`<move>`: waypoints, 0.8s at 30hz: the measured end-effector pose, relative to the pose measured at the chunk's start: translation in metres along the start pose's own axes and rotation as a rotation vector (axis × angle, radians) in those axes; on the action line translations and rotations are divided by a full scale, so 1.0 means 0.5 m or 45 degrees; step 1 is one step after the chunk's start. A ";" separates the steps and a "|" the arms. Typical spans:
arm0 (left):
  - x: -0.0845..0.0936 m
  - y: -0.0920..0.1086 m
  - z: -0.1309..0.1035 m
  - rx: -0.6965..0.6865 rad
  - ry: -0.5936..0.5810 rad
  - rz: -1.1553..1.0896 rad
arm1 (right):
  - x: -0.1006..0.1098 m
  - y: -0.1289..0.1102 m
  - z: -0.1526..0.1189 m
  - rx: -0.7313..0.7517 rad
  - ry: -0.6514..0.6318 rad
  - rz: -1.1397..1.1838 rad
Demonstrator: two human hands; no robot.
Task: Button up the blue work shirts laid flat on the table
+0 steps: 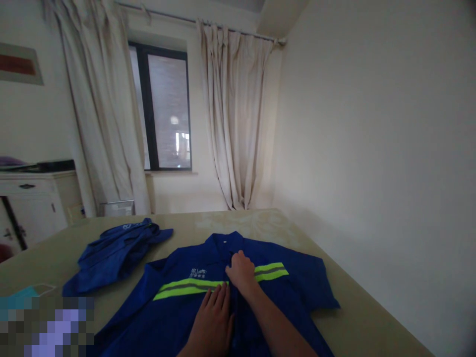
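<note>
A blue work jacket (pixel 174 310) lies spread front side up, its collar pointing away from me. Yellow-green reflective bands with a grey stripe cross the chest, and a white logo sits on the left side as I see it. My left hand (pixel 213 317) rests flat on the front, fingertips on the reflective band beside the centre opening. Just below the collar, my right hand (pixel 241 271) has its fingers curled and pinched at the jacket's front edge. Whether a zip pull is between those fingers is hidden.
A second blue garment (pixel 111 255) lies crumpled on the table (pixel 256 220) at left. Near it is a light blue face mask (pixel 28 293), beside a pixelated patch. A white wall (pixel 379 148) borders the right; a white cabinet (pixel 37 198), curtains (pixel 238 109) and a window stand beyond.
</note>
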State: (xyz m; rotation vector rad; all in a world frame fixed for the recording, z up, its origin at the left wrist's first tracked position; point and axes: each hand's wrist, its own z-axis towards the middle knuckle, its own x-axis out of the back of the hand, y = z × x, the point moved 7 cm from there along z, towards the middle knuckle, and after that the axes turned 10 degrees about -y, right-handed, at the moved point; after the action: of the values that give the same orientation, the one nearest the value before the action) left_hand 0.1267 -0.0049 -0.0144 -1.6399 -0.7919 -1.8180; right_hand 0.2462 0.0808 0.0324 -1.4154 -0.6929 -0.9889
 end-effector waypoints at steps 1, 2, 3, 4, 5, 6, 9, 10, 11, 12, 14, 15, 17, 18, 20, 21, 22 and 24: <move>0.005 0.001 -0.002 0.010 0.017 0.003 | -0.007 0.002 0.001 0.025 0.007 0.042; 0.013 -0.001 0.000 0.030 0.033 -0.003 | -0.013 0.005 0.001 0.055 0.015 0.084; 0.022 -0.007 0.005 0.055 0.044 -0.018 | -0.018 0.009 -0.001 0.088 0.025 0.133; 0.031 -0.016 0.014 0.092 0.048 -0.042 | -0.020 0.015 -0.002 0.124 0.037 0.186; 0.041 -0.029 0.027 0.147 0.045 -0.076 | -0.021 0.021 -0.003 0.156 0.051 0.239; 0.050 -0.044 0.043 0.217 0.039 -0.118 | -0.020 0.027 -0.003 0.183 0.066 0.290; 0.067 -0.094 0.095 0.451 0.025 -0.253 | -0.017 0.046 0.000 0.239 0.111 0.409; 0.068 -0.105 0.110 0.498 0.024 -0.285 | -0.017 0.051 0.002 0.249 0.129 0.440; 0.068 -0.112 0.124 0.513 0.024 -0.304 | -0.018 0.056 0.004 0.257 0.150 0.479; 0.065 -0.117 0.135 0.510 0.027 -0.319 | -0.019 0.060 0.006 0.267 0.171 0.527; 0.058 -0.125 0.146 0.493 0.050 -0.378 | -0.022 0.067 0.010 0.289 0.202 0.641; 0.053 -0.130 0.147 0.489 0.066 -0.431 | -0.024 0.069 0.012 0.301 0.205 0.697; 0.046 -0.141 0.144 0.473 0.108 -0.551 | -0.026 0.067 0.015 0.323 0.188 0.764; 0.044 -0.146 0.143 0.461 0.133 -0.606 | -0.025 0.064 0.014 0.336 0.180 0.774; 0.045 -0.154 0.142 0.450 0.187 -0.684 | -0.019 0.052 0.010 0.369 0.168 0.760; 0.046 -0.158 0.142 0.454 0.212 -0.716 | -0.016 0.045 0.006 0.388 0.158 0.735; 0.048 -0.161 0.144 0.463 0.231 -0.742 | -0.013 0.036 0.002 0.401 0.145 0.700; 0.051 -0.162 0.148 0.473 0.247 -0.764 | -0.008 0.022 -0.008 0.399 0.126 0.608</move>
State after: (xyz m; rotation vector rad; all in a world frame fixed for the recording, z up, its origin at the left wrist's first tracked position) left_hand 0.1136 0.1039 0.0120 -1.0305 -1.5413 -2.0102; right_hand 0.2533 0.0761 0.0233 -1.1695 -0.3870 -0.5428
